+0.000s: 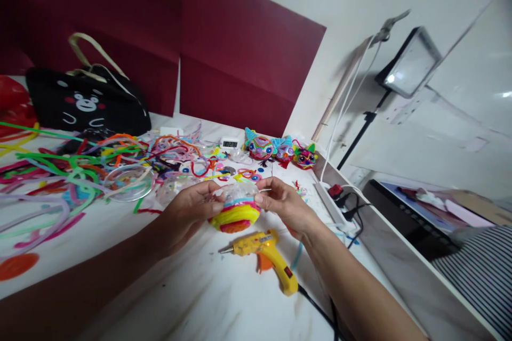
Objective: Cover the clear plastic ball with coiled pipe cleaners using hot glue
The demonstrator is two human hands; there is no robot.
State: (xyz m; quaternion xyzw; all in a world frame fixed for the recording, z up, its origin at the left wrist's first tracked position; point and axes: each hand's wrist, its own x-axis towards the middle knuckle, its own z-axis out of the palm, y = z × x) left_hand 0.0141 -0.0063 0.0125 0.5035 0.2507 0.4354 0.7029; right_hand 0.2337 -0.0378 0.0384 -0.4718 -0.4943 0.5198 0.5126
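Both hands are working together on one thing, and I am watching from afar as the left hand [188, 210] and the right hand [286, 203] are gripping the striped piece [236, 217] from opposite sides. It is sitting directly between them, so neither is nearer; each thumb is pressing near the upper edge, while the fingers behind are partly hidden. I am reading its longer visible axis as running crosswise, from one hand to the other, with the coloured bands following roughly that line. Its clear plastic top [240, 191] is facing away from me, and its yellow and orange underside is bulging toward me. Just below it in my view, the yellow glue gun [256, 245] is lying on the white table [180, 298], its nozzle [227, 250] pointing left. I am judging that lateral grip, squared across the piece, as what governs any turning.
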